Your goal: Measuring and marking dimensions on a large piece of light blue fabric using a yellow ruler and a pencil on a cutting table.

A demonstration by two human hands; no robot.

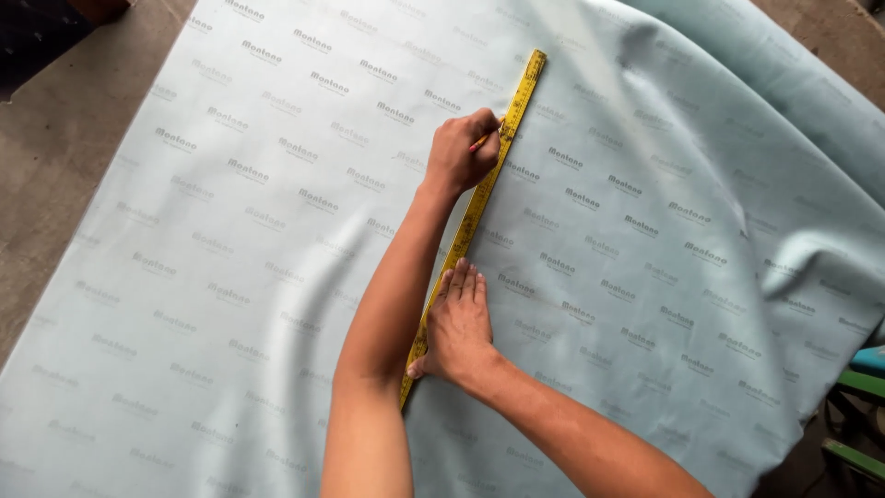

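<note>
a: what are the two hands doing?

b: the left hand (461, 152) is reaching far up the sheet and clenching around a red pencil (483, 140), its tip sitting against the left edge of the long yellow ruler (479, 205). the right hand (458, 325) is lying flat, fingers stretched out and together, pressing down on the lower part of that ruler; it is gripping nothing.

a: and the arms?

b: they are crossing (the left forearm is running up just left of the ruler, the right one is coming in from the lower right).

a: where is the ruler lying?

b: it is lying slantwise on a wide pale blue sheet (230, 277) printed all over with a repeating grey mark, running from near the top centre down to beside the left arm. its lower end is passing under the right hand.

a: and the sheet?

b: it is spreading over the whole bench and bunching into soft folds at the right, with a second layer (784, 83) overlapping at the upper right. grey floor (55, 148) is showing at the left
</note>
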